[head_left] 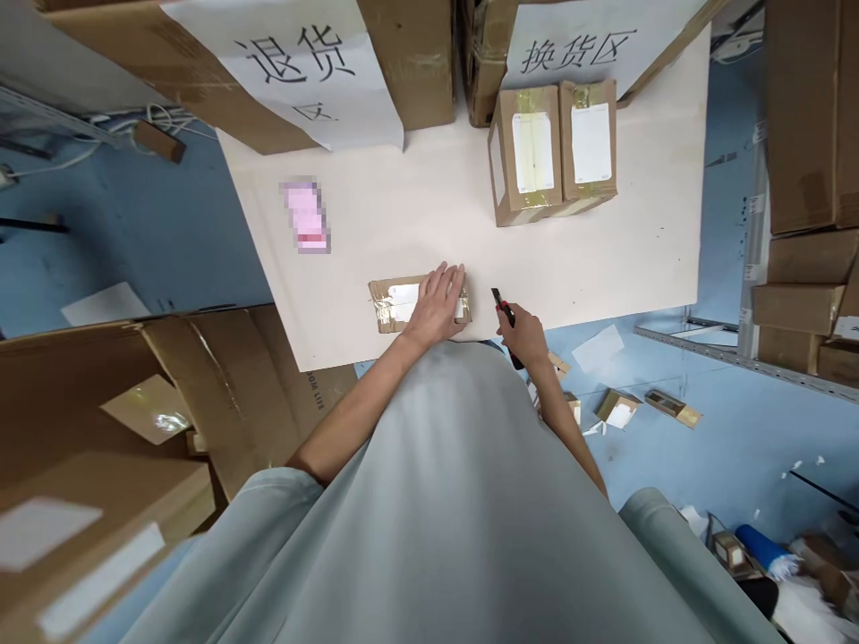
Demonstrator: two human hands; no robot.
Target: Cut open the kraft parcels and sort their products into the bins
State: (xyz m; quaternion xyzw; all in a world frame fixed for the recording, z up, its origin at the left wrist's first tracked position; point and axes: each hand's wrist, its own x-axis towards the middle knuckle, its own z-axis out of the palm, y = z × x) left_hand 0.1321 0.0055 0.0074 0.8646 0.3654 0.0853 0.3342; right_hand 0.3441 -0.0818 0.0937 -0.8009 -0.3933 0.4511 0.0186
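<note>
Box (401,306) near table edge (328,362), open space beyond

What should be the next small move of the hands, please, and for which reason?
Probably the right hand should bring the box cutter toward the small box, keeping its tip away from the left hand. The left hand rests on this box, clear tape wraps its end, and the cutter is held apart from it.

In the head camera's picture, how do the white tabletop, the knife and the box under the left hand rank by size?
1. White tabletop
2. Box under the left hand
3. Knife, partly covered by the right hand
</note>
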